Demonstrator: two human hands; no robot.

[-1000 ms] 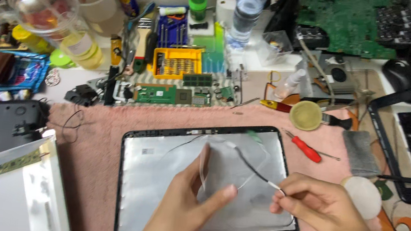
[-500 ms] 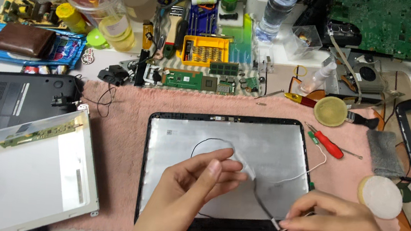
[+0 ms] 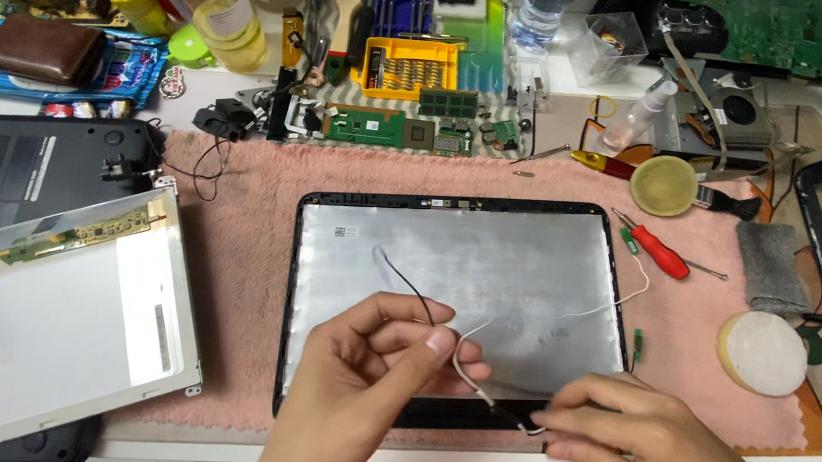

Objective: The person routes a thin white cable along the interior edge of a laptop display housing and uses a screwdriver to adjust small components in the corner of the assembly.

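Fingers of the left hand (image 3: 368, 368) pinch thin white and black antenna wires (image 3: 465, 352) lifted clear of the silver-lined black laptop lid shell (image 3: 464, 256); right hand (image 3: 632, 443) fingers press the wire ends at the shell's lower edge, keeping them taut.

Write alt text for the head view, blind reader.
Two bare hands work thin cables over an empty laptop lid on a pink mat: the left hand pinches a white cable, the right hand presses its end at the lid's lower edge. A removed screen panel lies left, a red screwdriver right.
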